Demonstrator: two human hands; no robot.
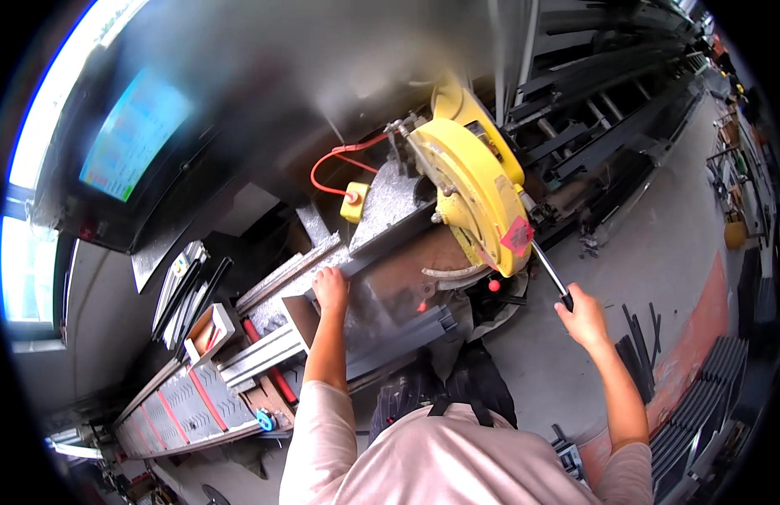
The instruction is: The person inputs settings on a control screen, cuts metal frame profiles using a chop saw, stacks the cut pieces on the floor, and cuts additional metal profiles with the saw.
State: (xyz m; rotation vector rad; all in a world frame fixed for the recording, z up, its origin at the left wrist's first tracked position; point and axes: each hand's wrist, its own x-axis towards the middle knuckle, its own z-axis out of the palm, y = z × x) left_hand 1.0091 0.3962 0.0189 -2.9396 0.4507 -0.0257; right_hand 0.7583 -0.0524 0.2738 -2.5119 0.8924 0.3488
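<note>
My right hand (pixel 584 316) is closed round the black grip of the lever handle (pixel 551 269) on a yellow cutting saw (pixel 471 181). The saw's head is tilted over the bed, with a red patch near the handle. My left hand (pixel 331 290) is closed at the near-left end of a dark grey metal profile (pixel 394 240), which runs along the bed toward the saw. Its fingertips are partly hidden against the profile. Below that hand stands a squarish grey-brown block (pixel 300 318). Metal chips cover the bed behind the profile.
A second dark grey profile (pixel 407 338) lies along the front of the bench. A yellow switch box (pixel 354 202) with a red cable sits behind. A long roller table (pixel 183 412), a blue tape measure (pixel 265 418) and a small open box (pixel 211 334) are at left. Profile stacks (pixel 701 412) lie at right.
</note>
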